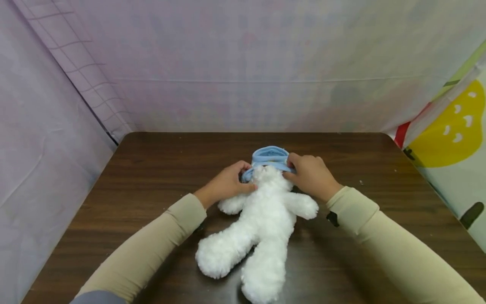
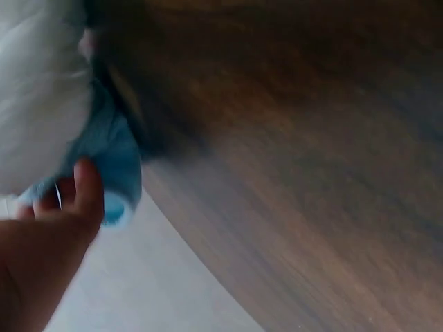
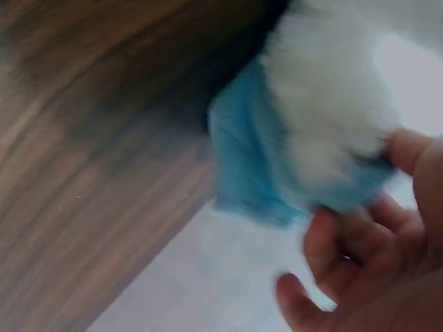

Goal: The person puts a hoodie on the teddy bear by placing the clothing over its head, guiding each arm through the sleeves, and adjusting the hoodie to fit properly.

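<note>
A white fluffy plush toy [image 1: 265, 215] lies on its back or front, I cannot tell which, with its legs toward me. Around its head end sits a light-blue cloth garment [image 1: 270, 158], its round opening facing away from me. My left hand [image 1: 229, 181] pinches the garment's left edge, the thumb against the plush. On the other side, my right hand [image 1: 312, 175] grips the cloth between thumb and fingers. The right wrist view shows the blue cloth [image 3: 246, 149] wrapped against the white fur; most of the toy's head is hidden.
The toy rests on a dark brown wooden table [image 1: 152, 169] with rounded far corners. Pale patterned curtains [image 1: 243, 63] hang behind and to the left. At the right is a white sheet with a yellow print [image 1: 452, 131].
</note>
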`<action>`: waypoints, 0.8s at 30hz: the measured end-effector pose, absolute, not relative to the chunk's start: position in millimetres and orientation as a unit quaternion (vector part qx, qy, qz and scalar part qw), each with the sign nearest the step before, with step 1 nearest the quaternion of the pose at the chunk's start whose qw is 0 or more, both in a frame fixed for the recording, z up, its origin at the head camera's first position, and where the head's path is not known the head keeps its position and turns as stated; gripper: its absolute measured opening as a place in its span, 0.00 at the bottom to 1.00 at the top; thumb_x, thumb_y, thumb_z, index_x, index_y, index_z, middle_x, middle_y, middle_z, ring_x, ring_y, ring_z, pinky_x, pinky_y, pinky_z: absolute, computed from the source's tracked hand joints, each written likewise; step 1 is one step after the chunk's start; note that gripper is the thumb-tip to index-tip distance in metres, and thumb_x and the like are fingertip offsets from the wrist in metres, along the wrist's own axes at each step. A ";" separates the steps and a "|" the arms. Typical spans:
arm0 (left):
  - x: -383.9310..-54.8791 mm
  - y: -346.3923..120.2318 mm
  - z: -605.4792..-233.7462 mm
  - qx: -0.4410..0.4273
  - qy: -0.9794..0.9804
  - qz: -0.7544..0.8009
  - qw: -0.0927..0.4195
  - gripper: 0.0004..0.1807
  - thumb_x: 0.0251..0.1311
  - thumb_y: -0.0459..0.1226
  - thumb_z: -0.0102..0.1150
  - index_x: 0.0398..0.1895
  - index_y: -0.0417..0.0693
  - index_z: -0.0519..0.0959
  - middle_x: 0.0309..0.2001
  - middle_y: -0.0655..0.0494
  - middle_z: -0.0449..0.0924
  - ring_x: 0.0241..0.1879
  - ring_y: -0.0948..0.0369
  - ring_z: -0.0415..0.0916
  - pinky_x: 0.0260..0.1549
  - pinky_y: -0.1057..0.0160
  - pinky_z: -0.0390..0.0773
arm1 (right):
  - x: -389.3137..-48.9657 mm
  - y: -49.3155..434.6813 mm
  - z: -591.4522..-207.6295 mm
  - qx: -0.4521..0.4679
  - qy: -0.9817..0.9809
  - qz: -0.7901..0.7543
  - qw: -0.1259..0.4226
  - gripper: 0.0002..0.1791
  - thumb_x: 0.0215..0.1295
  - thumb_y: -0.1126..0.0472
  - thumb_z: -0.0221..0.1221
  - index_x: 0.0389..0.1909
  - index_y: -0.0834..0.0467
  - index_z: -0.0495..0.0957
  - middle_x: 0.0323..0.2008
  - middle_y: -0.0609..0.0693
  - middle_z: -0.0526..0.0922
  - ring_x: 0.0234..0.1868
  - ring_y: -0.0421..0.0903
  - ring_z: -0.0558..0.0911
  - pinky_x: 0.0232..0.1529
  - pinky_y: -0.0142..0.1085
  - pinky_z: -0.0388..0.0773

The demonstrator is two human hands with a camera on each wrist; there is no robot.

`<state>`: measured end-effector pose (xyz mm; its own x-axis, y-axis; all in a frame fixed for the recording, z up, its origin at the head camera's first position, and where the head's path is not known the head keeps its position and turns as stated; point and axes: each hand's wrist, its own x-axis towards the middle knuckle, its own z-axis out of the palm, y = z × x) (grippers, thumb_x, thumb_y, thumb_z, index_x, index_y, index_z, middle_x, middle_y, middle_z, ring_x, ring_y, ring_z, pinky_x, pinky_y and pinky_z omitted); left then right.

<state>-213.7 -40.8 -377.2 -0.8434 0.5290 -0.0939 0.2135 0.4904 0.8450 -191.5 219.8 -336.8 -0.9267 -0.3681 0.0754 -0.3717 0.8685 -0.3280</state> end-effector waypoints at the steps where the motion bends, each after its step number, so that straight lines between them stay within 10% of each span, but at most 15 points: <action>1: -213.2 -39.8 -378.5 0.220 0.852 0.446 0.163 0.32 0.63 0.50 0.66 0.65 0.49 0.68 0.51 0.56 0.74 0.43 0.58 0.72 0.41 0.56 0.74 | -190.3 219.6 -334.1 0.187 -0.967 0.174 -0.013 0.14 0.70 0.52 0.61 0.44 0.59 0.75 0.23 0.49 0.77 0.21 0.44 0.72 0.30 0.41 0.65; 5: -211.7 -36.5 -380.9 0.224 0.872 0.419 0.112 0.23 0.65 0.47 0.64 0.58 0.48 0.73 0.39 0.55 0.76 0.32 0.60 0.69 0.32 0.59 0.71 | -185.8 219.2 -320.9 0.179 -0.957 0.196 -0.114 0.37 0.67 0.43 0.62 0.66 0.65 0.67 0.55 0.62 0.78 0.51 0.56 0.80 0.50 0.53 0.75; 9: -209.7 -35.1 -381.5 0.243 0.882 0.399 0.068 0.14 0.65 0.44 0.65 0.45 0.48 0.73 0.26 0.53 0.68 0.24 0.61 0.62 0.25 0.62 0.65 | -181.0 215.2 -318.3 0.183 -0.949 0.188 -0.173 0.52 0.63 0.40 0.64 0.75 0.66 0.52 0.72 0.67 0.57 0.73 0.66 0.55 0.66 0.61 0.58; 24: -202.6 -25.7 -388.5 0.289 0.908 0.290 -0.092 0.15 0.66 0.40 0.63 0.27 0.49 0.67 0.22 0.55 0.60 0.27 0.58 0.59 0.29 0.60 0.61 | -178.9 205.6 -357.0 0.202 -0.960 0.194 -0.018 0.24 0.64 0.61 0.67 0.57 0.63 0.70 0.45 0.57 0.81 0.45 0.56 0.73 0.42 0.51 0.70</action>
<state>-202.6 -25.7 -388.5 -0.8166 0.4712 0.3334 0.5772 0.6655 0.4731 -178.9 205.6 -357.0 -0.9176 -0.3951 0.0429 -0.3809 0.8433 -0.3793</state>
